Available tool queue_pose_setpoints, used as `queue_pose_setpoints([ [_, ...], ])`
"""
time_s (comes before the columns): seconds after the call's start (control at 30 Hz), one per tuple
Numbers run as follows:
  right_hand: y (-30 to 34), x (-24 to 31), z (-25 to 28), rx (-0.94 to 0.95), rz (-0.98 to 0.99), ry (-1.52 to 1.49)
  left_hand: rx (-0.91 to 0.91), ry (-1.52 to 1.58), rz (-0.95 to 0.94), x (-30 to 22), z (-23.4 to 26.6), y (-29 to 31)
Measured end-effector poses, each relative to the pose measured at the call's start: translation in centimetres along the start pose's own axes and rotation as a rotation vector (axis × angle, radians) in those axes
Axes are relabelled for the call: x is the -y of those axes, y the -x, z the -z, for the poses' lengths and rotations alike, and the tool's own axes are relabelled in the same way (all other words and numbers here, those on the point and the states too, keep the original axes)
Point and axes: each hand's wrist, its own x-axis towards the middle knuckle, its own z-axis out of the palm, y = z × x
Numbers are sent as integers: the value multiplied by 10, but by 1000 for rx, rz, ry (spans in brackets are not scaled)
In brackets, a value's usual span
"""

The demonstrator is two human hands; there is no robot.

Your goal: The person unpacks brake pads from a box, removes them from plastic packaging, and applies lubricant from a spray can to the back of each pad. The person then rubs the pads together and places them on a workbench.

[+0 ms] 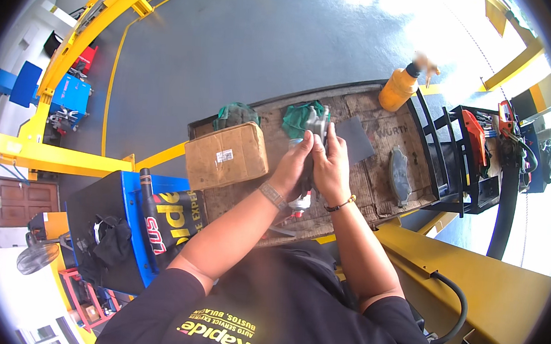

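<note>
Both hands are together over the middle of the worn work table (370, 191), fingers closed on a grey metal part (318, 119). Its notched top sticks up past the fingertips; the rest is hidden, so its exact kind is unclear. My left hand (293, 167) grips its left side, and my right hand (332, 168) its right. Beneath them lies a white can or bottle with a red end (300, 204), partly covered. Just beyond is a crumpled green cloth (297, 119). A dark grey flat sheet (358, 141) lies right of my hands, with a brake pad (400, 175) farther right.
A closed cardboard box (227, 156) sits at the table's left, a green bundle (236, 115) behind it. An orange spray bottle (399, 90) stands at the far right corner. Beyond the right edge is a black tool rack (481, 161); yellow lift arms (473, 275) flank the table.
</note>
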Motion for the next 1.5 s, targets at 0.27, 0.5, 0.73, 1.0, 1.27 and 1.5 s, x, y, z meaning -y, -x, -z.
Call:
queue_pose_setpoints([
  [0.27,-8,33,33,155,358,473,114,60,-43,-15,-6,17],
  [0.5,3,31,58,-76,309,-41,251,215,15,-16,-12,15],
  [0.73,33,39,42,-35,-9,-215,218,138,-194,5,-16,1],
  [1.0,38,48,37,-67,2,-220,239,-45,-272,-6,-35,24],
  [1.27,51,57,25,-10,2,-700,170,-357,-528,-15,-26,28],
  [1.5,17,59,8,-39,-55,-774,41,-444,-612,-25,-23,27],
])
